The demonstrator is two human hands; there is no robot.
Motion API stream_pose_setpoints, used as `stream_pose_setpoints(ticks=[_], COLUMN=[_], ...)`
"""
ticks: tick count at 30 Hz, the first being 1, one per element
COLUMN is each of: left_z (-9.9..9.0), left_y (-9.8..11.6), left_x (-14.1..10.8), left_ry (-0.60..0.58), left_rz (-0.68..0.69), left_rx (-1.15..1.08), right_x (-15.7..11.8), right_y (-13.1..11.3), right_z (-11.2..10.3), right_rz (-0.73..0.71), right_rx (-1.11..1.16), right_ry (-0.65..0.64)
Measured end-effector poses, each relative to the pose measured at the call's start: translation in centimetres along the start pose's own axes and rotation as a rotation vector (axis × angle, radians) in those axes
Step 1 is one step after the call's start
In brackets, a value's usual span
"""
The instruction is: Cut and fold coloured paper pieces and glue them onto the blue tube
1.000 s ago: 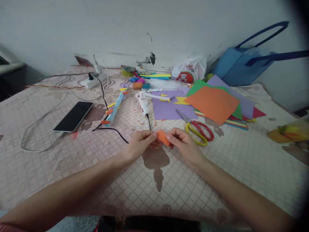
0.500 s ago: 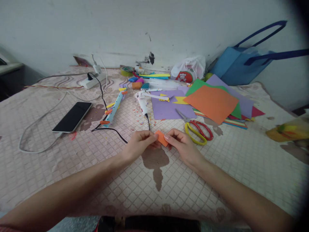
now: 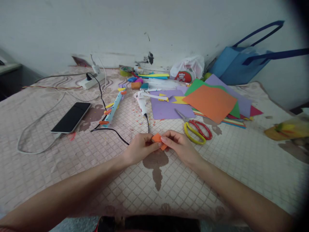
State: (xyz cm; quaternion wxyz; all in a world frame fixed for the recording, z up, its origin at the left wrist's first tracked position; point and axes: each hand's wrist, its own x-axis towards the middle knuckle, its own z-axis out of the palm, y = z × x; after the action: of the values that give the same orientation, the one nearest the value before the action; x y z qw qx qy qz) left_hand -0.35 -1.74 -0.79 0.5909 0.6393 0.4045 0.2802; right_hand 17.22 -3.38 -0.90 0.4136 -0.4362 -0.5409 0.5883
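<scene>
A small piece of orange paper (image 3: 156,138) is pinched between my two hands, just above the tablecloth. My left hand (image 3: 141,147) grips its left and lower edge, thumb on top. From the right, my right hand (image 3: 180,145) presses thumb and fingers on it; the fingers beneath are partly hidden. Beyond my hands lies a white glue gun (image 3: 141,103) with its black cord running toward me. Scissors (image 3: 196,129) with one yellow and one red handle rest to the right of my right hand.
Colored paper sheets (image 3: 212,103) are stacked at the right, beside a blue bag (image 3: 238,66). A phone (image 3: 71,117) on a charging cable lies left. Nearer stands a light-blue paper strip (image 3: 114,108) with colored pieces. A power strip (image 3: 91,81) sits at the back left.
Both hands have shifted slightly on the orange paper. My left thumb has moved down and right across it, and the paper has turned and is more covered by fingers.
</scene>
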Motion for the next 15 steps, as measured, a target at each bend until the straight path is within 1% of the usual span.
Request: stream_pose_setpoints(ticks=[3, 6, 10, 15], left_z=[0.13, 0.34, 0.47, 0.42], left_y=[-0.11, -0.19, -0.14, -0.36], left_x=[-0.01, -0.07, -0.14, -0.06], left_ry=[-0.036, -0.001, 0.027, 0.019], left_rz=[0.013, 0.028, 0.046, 0.046], left_rx=[-0.01, 0.07, 0.176, 0.188], right_x=[0.06, 0.12, 0.09, 0.1], right_y=[0.08, 0.18, 0.26, 0.4], right_z=[-0.07, 0.08, 0.37, 0.45], right_rz=[-0.017, -0.043, -0.011, 0.01], right_rx=[-0.012, -0.012, 0.068, 0.114], right_ry=[0.01, 0.055, 0.037, 0.056])
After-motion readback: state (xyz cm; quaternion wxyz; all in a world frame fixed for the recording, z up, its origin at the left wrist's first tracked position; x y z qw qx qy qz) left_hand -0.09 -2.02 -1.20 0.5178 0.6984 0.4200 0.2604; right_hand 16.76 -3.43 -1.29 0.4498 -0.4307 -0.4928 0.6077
